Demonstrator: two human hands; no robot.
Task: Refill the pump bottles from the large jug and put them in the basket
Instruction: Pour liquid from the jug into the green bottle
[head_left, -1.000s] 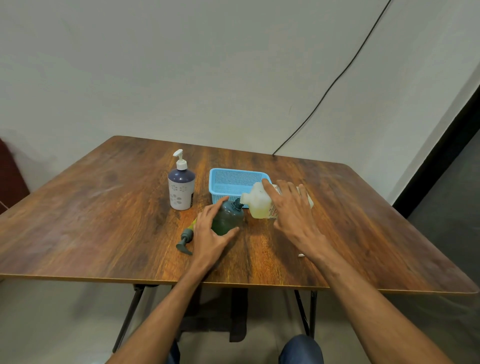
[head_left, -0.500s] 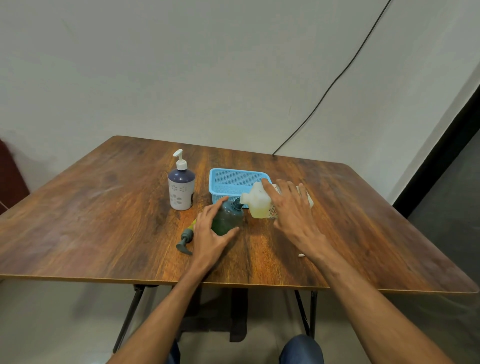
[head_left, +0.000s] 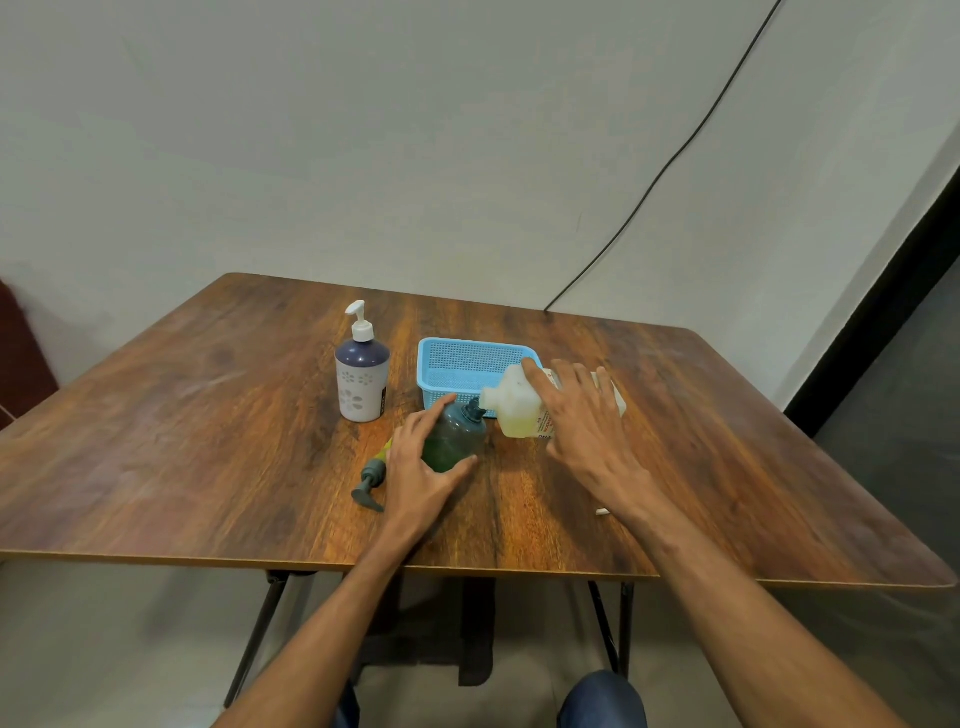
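A dark green bottle (head_left: 457, 436) with its pump off stands near the middle of the table, and my left hand (head_left: 421, 467) grips its body. My right hand (head_left: 587, 431) holds the pale jug (head_left: 517, 410) tipped on its side, its spout against the green bottle's open neck. Yellowish liquid shows in the jug's lower end. The removed grey pump (head_left: 371, 480) lies on the table left of my left hand. A purple-and-white pump bottle (head_left: 362, 376) stands upright further left. The blue mesh basket (head_left: 457, 364) sits just behind the two hands.
The wooden table (head_left: 208, 441) ends in a front edge close to my forearms. A small white bit (head_left: 602, 512) lies by my right wrist. A black cable (head_left: 649, 187) runs down the wall behind the table.
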